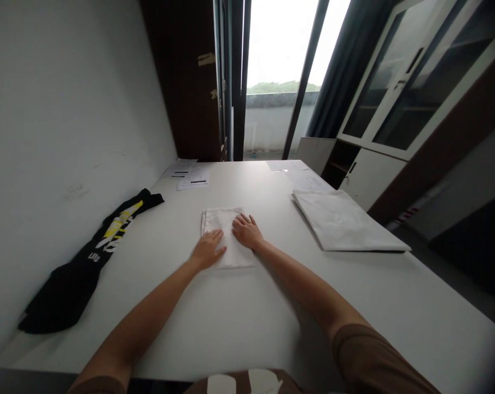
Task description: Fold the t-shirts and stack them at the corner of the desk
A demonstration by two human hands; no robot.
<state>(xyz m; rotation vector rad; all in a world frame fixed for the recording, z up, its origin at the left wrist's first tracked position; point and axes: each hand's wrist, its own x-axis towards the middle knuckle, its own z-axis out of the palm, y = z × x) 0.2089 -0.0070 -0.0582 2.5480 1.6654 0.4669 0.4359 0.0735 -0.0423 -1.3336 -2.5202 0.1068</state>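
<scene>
A small white folded cloth point(234, 254) lies flat in the middle of the white table point(231, 323). My left hand point(208, 249) rests on its left side, palm down with the fingers stretched out. Toward the cloth's upper right, my right hand point(247, 231) lies flat with its fingers spread. Both hands touch the cloth from above and neither grips it. The layers show at the cloth's upper left edge. What lies under the palms is hidden.
A black garment point(91, 268) with yellow and white print lies along the wall at left. On the right is a larger folded white cloth point(349, 221). Printed papers point(192, 178) lie at the back left, more sheets point(302, 178) at the back right. A cabinet point(378, 164) stands beyond.
</scene>
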